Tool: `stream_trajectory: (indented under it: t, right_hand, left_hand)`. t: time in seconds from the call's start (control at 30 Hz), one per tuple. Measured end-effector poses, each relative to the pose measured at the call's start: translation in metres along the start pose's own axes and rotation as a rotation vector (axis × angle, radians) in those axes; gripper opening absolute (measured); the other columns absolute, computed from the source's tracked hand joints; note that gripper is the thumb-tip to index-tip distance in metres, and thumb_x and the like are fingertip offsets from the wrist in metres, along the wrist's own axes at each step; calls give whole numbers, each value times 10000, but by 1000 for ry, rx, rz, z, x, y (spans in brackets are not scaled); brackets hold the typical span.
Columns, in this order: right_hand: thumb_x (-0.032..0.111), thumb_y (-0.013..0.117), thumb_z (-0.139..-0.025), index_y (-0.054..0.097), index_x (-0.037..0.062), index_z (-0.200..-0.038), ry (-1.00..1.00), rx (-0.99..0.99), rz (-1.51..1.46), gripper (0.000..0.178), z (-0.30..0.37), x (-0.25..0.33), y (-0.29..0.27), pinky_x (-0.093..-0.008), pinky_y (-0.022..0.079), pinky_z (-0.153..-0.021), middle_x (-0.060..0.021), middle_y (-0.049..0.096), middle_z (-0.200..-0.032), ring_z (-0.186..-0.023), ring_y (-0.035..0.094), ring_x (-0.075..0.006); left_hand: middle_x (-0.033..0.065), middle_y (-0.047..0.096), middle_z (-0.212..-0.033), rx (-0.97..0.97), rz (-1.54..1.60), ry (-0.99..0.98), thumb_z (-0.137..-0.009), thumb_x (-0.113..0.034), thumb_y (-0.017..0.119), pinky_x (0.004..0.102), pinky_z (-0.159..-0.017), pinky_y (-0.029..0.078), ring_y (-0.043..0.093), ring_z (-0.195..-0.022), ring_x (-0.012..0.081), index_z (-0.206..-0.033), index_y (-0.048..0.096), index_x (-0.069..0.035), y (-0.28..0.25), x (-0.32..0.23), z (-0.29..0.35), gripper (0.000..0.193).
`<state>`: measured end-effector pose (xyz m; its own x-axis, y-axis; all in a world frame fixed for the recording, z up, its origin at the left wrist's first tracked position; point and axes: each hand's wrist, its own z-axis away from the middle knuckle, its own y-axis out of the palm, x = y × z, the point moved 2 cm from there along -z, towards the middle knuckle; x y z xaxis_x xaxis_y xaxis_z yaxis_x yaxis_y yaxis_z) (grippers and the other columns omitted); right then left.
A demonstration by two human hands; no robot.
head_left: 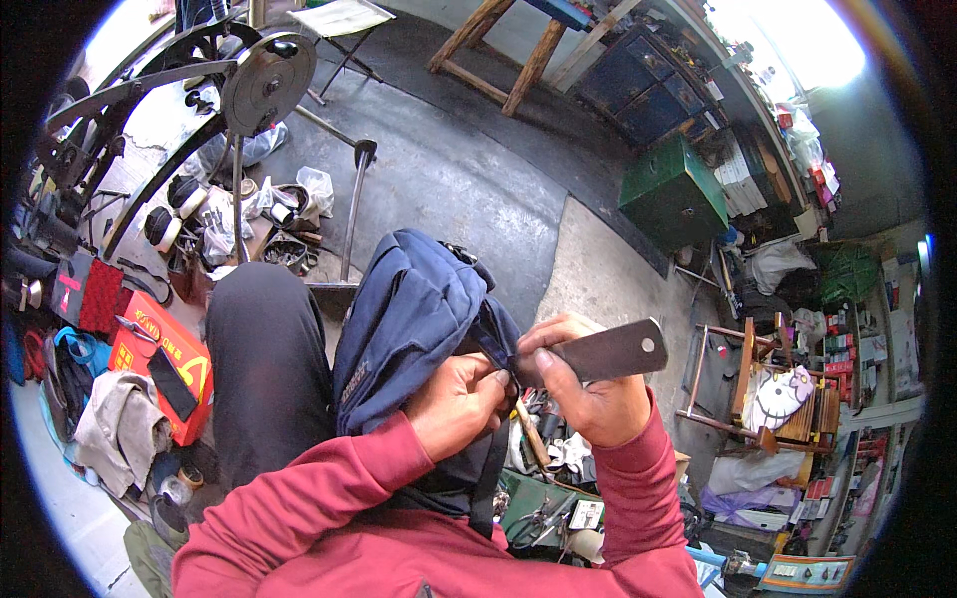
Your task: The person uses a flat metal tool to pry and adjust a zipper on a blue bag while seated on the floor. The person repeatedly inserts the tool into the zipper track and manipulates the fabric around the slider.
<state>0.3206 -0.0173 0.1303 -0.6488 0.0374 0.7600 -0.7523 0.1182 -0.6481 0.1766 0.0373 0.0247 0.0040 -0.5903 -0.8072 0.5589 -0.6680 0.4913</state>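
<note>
Working on a navy blue bag (pixel 409 309) at lap level, with both hands up close to its right edge. The right hand (pixel 596 399) is closed around a flat, dark metal strip (pixel 610 354), thumb pressed along the near side. The strip's rounded end with a hole in it sticks out to the right, and the other end points in at the bag. The left hand (pixel 461 401) is curled up in a pinch right at the bag's edge, thumb against fingers, and looks to be gripping a bit of the fabric, though the exact spot is hidden by the fingers. Can't tell whether the strip actually touches the cloth, too small to make out.

Bag itself sits just right of a knee in dark trousers (pixel 264 364), kinda slumped, with a dark strap (pixel 488 478) hanging below the left hand. Just under the hands, between the forearms, there's a wooden-handled tool (pixel 531 436) lying among a jumble of bits.

Over on the left, a phone (pixel 172 385) lies on a red box (pixel 189 351), with a grey cloth (pixel 120 424) bunched beside it. Further off to the right, a green chest (pixel 673 189) stands on the floor.
</note>
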Motion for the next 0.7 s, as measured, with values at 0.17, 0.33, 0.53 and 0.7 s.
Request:
stream_trajectory:
  t: [0.17, 0.33, 0.53, 0.7]
  right_hand:
    - [-11, 552, -945, 682, -26, -1046, 165, 77, -84, 165, -2, 4, 1, -298, 528, -773, -89, 701, -939, -872, 663, -145]
    - [10, 568, -939, 678, -18, -1053, 195, 51, 6, 161, -5, 2, 3, -291, 528, -760, -58, 704, -886, -847, 662, -129]
    - [12, 566, -924, 675, -16, -1026, 190, -41, -15, 152, -4, -4, 8, -292, 528, -745, -65, 705, -883, -819, 656, -135]
    - [31, 607, -884, 670, -5, -984, 129, -34, 45, 123, -7, -6, 5, -346, 548, -678, -115, 689, -788, -742, 700, -227]
  left_hand:
    - [-9, 642, -840, 41, -26, -9, -1046, -189, 532, 244, -596, 502, 575, -677, 73, -1050, 678, -24, -4, 2, -1, 220]
    - [57, 690, -835, -5, -13, 29, -1044, -156, 547, 277, -596, 544, 651, -668, 128, -938, 680, -2, -3, 4, -2, 230]
    - [62, 694, -855, -10, -36, 10, -1045, -165, 544, 277, -605, 551, 654, -671, 132, -944, 679, 3, -4, 4, -2, 237]
    - [71, 698, -877, -23, 6, 2, -1043, -173, 544, 284, -627, 571, 658, -671, 141, -987, 673, 8, -3, 4, -1, 230]
